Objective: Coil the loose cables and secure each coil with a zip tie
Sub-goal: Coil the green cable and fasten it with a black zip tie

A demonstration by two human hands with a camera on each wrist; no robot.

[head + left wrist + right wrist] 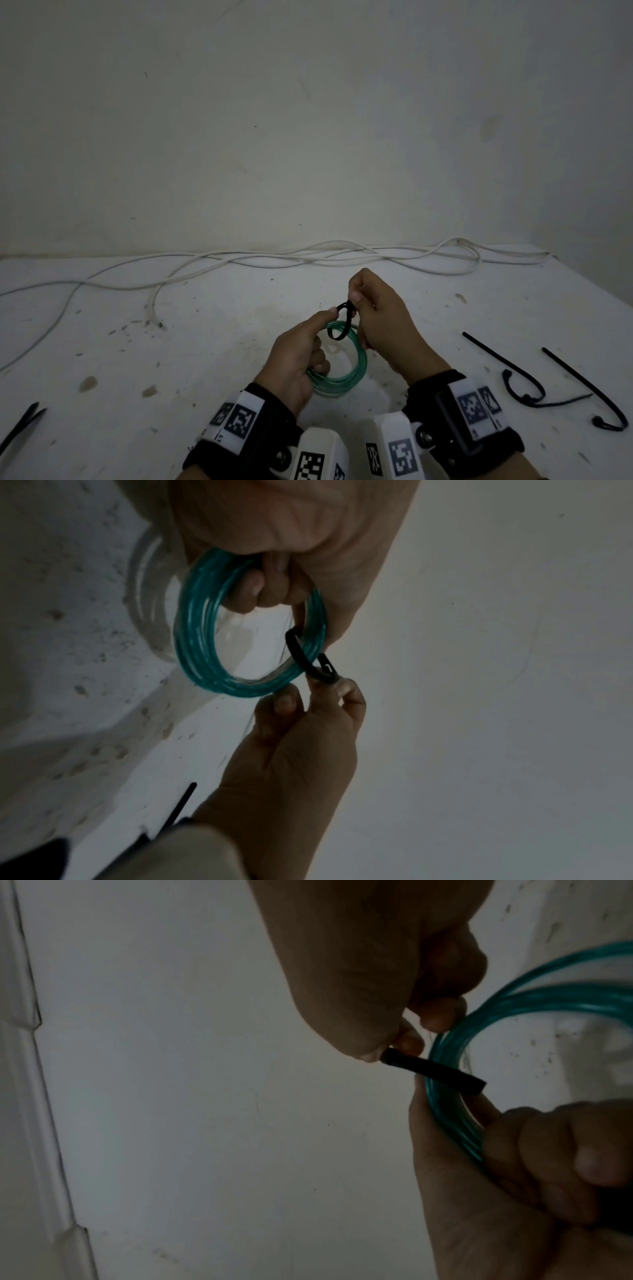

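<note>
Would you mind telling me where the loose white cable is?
In the head view, the white cable lies along the table's far edge by the wall, beyond both hands.

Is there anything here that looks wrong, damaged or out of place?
Nothing looks damaged. The table carries brown stains, and the white cable lies uncoiled along its far edge.

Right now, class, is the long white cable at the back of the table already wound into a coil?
No: the long white cable lies in loose strands along the back of the table, uncoiled.
</note>
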